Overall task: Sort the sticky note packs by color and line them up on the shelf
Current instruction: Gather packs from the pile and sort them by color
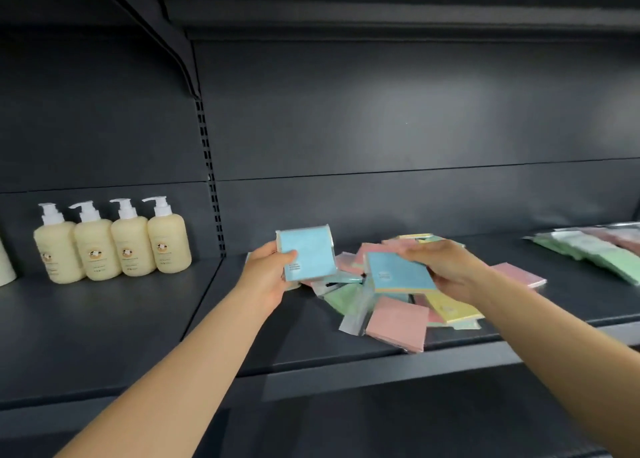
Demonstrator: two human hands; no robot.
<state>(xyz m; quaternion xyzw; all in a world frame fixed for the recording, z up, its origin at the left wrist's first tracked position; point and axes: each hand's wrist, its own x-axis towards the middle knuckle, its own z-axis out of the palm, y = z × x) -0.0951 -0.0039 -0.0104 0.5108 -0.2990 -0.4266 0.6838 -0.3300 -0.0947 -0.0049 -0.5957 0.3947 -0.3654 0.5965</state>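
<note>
- Left hand (268, 272) grips a blue pack (308, 255) upright above the shelf (311, 336), thumb across its front.
- Right hand (446, 267) holds a second blue pack (398, 273), tilted, over the mixed pile (398, 319) of pink, yellow and green packs.
- Four pump bottles (112, 243) stand left.

Four cream pump bottles (112, 241) stand upright in a row, touching side by side, well to the left of where the hands hold, against the dark back panel (398, 111). Another pale container (5, 263) shows partly at the far left edge.
</note>
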